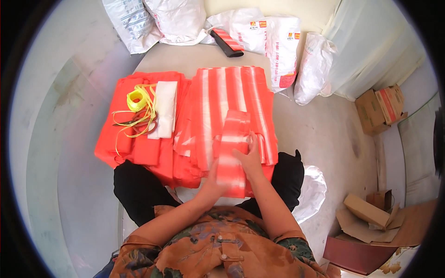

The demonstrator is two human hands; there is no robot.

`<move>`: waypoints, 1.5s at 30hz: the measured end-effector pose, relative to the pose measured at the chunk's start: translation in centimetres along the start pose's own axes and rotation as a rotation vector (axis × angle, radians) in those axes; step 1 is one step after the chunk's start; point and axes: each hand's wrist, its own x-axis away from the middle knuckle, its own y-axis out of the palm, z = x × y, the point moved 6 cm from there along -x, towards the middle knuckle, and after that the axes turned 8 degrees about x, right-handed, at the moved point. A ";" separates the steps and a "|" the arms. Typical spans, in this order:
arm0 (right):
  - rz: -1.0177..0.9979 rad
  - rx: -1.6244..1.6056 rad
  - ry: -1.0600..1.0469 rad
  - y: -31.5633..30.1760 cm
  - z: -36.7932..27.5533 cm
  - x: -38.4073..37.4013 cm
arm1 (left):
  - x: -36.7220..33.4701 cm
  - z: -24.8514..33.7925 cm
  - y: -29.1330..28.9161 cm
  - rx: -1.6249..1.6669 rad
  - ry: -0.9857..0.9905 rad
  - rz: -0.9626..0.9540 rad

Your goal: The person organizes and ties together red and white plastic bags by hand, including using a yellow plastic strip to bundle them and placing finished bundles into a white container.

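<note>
A folded bundle of red-and-white striped plastic bags (233,148) is held between both hands above my lap. My left hand (212,181) grips its lower left side, partly hidden behind the bundle. My right hand (249,160) presses on its right edge. Under and beyond them lies a wide stack of the same striped bags (232,99) on a low table (185,58). To the left a stack of plain orange-red bags (134,134) carries a coil of yellow string (138,103), scissors (139,123) and a white folded bag (164,109).
White woven sacks (278,39) and more sacks (153,21) crowd the far end, with a black-and-striped roll (227,42). Cardboard boxes (382,109) stand right, torn cardboard (368,217) at lower right. A white plastic bag (311,192) lies beside my right knee.
</note>
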 end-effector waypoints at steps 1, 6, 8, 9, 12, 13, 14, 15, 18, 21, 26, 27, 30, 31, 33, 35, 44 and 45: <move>-0.011 -0.040 -0.013 0.1 -0.5 0.2 | 0.3 0.3 0.1 -0.036 0.000 0.015; 0.004 0.062 -0.029 0.0 -0.1 0.2 | 0.3 -1.7 0.3 0.097 -0.115 -0.004; 0.000 0.053 -0.039 -0.1 0.0 0.1 | 0.5 -1.6 0.6 0.101 -0.093 -0.038; -0.013 0.051 -0.040 0.0 -0.4 0.2 | 0.3 -2.1 0.2 0.104 -0.090 -0.027; -0.002 0.141 -0.059 -0.2 -1.9 0.7 | -1.1 -3.6 -1.4 -0.031 -0.068 0.021; -0.011 0.114 -0.093 -0.3 -2.1 0.7 | -1.7 -3.7 -1.8 0.010 -0.030 0.037; -0.018 0.086 -0.126 -0.3 -2.6 0.7 | -2.1 -3.1 -1.8 0.050 0.007 0.052; -0.011 0.071 -0.110 -0.3 -2.8 0.7 | -2.2 -2.7 -1.9 0.049 0.012 0.065; -0.034 0.061 -0.191 0.3 -4.4 0.1 | -2.1 -2.2 -1.7 0.056 0.037 0.015; -0.037 0.032 -0.193 -0.4 -4.5 -1.2 | -0.4 -1.5 -0.5 -0.038 -0.136 -0.072; -0.023 -0.073 -0.190 -1.0 -3.6 -3.6 | 1.3 1.8 -3.8 -0.296 -0.381 -0.341; -0.022 -0.007 -0.153 -0.9 -3.5 -3.9 | 0.8 2.8 -5.9 -0.327 -0.283 -0.237; -0.033 0.139 -0.104 -0.7 -2.0 -4.7 | 0.1 7.8 -12.2 -0.379 0.013 0.239; -0.013 0.147 -0.075 -0.8 -1.3 -4.8 | 0.2 9.9 -13.9 -0.483 0.190 0.334; 0.005 0.147 -0.059 -0.7 -1.1 -4.7 | 1.0 13.5 -17.2 -0.773 0.407 0.535; 0.032 0.187 -0.043 -0.7 -1.5 -4.4 | 1.5 15.5 -20.1 -0.964 0.437 0.647; 0.133 0.692 -0.163 -0.8 -3.4 -3.5 | 2.1 17.9 -30.9 -1.376 0.220 1.040; 0.132 0.691 -0.166 -0.8 -3.4 -3.5 | 1.9 17.8 -31.3 -1.414 0.111 1.021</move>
